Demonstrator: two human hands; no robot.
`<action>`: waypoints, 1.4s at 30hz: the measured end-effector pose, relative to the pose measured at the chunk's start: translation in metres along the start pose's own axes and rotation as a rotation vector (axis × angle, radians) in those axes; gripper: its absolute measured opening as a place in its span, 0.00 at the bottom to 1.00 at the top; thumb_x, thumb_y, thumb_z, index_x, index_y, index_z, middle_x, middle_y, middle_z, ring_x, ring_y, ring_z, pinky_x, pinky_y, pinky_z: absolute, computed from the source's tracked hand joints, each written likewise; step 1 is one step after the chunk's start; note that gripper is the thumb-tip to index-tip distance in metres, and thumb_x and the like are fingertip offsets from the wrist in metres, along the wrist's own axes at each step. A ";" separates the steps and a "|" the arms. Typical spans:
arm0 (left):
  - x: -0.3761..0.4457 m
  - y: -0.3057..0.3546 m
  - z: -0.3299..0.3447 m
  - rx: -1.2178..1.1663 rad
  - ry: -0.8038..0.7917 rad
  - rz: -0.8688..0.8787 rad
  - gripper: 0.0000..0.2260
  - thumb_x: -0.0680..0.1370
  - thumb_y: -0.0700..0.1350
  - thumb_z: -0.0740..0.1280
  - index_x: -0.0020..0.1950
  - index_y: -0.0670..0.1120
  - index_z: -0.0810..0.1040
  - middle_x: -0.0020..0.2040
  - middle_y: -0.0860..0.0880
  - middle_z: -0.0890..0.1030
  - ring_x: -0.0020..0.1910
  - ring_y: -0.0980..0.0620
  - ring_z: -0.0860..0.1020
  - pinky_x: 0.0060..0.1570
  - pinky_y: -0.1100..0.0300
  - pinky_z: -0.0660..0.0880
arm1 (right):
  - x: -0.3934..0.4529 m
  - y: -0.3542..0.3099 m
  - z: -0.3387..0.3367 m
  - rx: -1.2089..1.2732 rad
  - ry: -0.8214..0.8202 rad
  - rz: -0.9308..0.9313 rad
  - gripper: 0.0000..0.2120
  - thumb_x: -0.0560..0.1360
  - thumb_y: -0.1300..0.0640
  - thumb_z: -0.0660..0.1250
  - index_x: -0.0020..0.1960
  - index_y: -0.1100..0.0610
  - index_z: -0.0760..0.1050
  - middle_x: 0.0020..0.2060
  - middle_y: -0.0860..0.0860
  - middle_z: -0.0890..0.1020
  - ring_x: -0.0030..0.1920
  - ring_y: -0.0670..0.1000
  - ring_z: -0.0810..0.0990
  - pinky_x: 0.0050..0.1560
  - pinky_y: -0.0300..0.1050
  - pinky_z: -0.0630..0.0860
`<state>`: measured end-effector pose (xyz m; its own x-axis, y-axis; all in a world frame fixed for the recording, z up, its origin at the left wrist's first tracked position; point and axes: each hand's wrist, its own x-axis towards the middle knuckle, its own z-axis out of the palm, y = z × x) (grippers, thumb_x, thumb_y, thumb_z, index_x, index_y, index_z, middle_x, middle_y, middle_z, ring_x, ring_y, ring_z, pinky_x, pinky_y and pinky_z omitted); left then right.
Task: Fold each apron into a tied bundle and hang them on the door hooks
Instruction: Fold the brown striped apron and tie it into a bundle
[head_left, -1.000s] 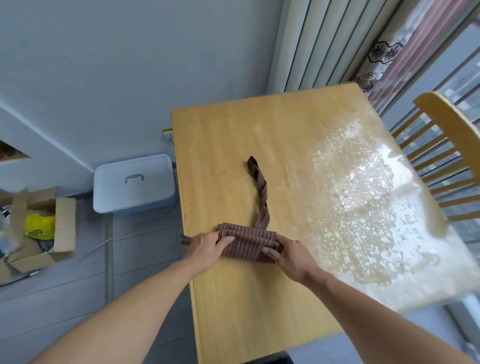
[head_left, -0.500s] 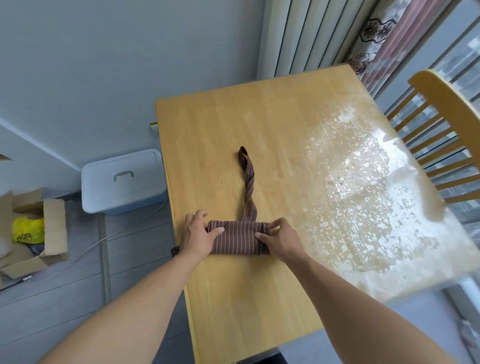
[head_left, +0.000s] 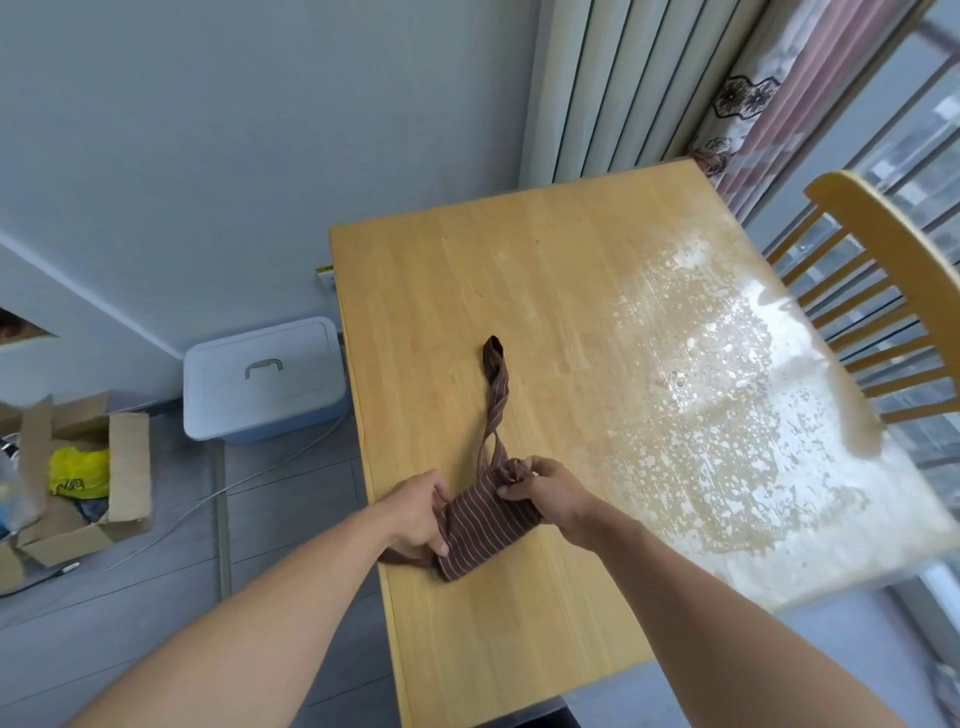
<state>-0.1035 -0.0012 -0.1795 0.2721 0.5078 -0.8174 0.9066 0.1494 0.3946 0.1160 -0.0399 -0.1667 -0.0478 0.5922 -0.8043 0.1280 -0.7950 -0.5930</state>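
A brown striped apron (head_left: 485, 525) is rolled into a short bundle near the left edge of the wooden table (head_left: 571, 322). My left hand (head_left: 415, 514) grips its left end, fingers curled under the roll. My right hand (head_left: 540, 491) pinches the bunched right end, which is lifted off the table so the bundle sits slanted. A twisted strap (head_left: 496, 384) runs from the bundle away across the table. Another strap end (head_left: 402, 558) trails out below my left hand at the table edge.
A wooden chair (head_left: 883, 291) stands at the table's right side. On the floor to the left are a pale blue lidded box (head_left: 265, 379) and an open cardboard box (head_left: 78, 467) with a yellow bag. Curtains hang behind the table; a cable crosses the floor.
The bundle lay flat and square between both hands; now its right end is raised and bunched in my right hand and the roll is turned at a slant.
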 end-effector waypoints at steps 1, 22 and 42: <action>-0.005 0.002 -0.003 -0.051 -0.048 0.023 0.41 0.62 0.44 0.85 0.69 0.51 0.69 0.67 0.51 0.75 0.65 0.50 0.75 0.66 0.54 0.73 | -0.006 -0.006 -0.002 -0.042 -0.024 -0.020 0.13 0.72 0.59 0.74 0.53 0.56 0.75 0.56 0.58 0.83 0.58 0.59 0.81 0.62 0.59 0.79; -0.128 0.077 -0.044 -1.132 0.164 0.125 0.25 0.73 0.67 0.70 0.57 0.47 0.82 0.48 0.44 0.87 0.49 0.41 0.85 0.54 0.44 0.82 | -0.129 -0.071 0.038 0.130 0.171 -0.396 0.39 0.69 0.61 0.81 0.74 0.55 0.66 0.57 0.56 0.83 0.55 0.55 0.85 0.57 0.57 0.83; -0.204 0.167 -0.052 -0.936 0.297 0.096 0.09 0.79 0.48 0.67 0.51 0.42 0.80 0.49 0.45 0.82 0.44 0.49 0.78 0.33 0.58 0.65 | -0.194 -0.089 -0.010 -0.958 0.733 -0.798 0.19 0.71 0.49 0.77 0.60 0.50 0.79 0.49 0.46 0.76 0.53 0.50 0.74 0.50 0.41 0.73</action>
<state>-0.0246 -0.0361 0.0750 0.1232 0.7260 -0.6765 0.2288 0.6426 0.7312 0.1238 -0.0827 0.0429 0.0489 0.9941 0.0973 0.9263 -0.0086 -0.3767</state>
